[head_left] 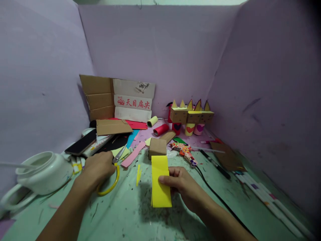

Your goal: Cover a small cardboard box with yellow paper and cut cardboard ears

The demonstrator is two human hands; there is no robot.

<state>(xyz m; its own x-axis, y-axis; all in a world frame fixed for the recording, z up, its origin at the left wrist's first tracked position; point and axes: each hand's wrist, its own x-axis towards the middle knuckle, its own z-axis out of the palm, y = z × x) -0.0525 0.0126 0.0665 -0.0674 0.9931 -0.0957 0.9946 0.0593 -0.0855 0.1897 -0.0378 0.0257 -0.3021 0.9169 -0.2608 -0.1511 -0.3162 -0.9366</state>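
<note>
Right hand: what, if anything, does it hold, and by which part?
The right hand holds the yellow paper by its right edge, about midway along.

The yellow paper point(160, 167) partly hides the right hand point(184, 185), the left hand point(101, 169) covers part of the scissors point(118, 174), and the bottom edge cuts off the black cord point(208, 185).
</note>
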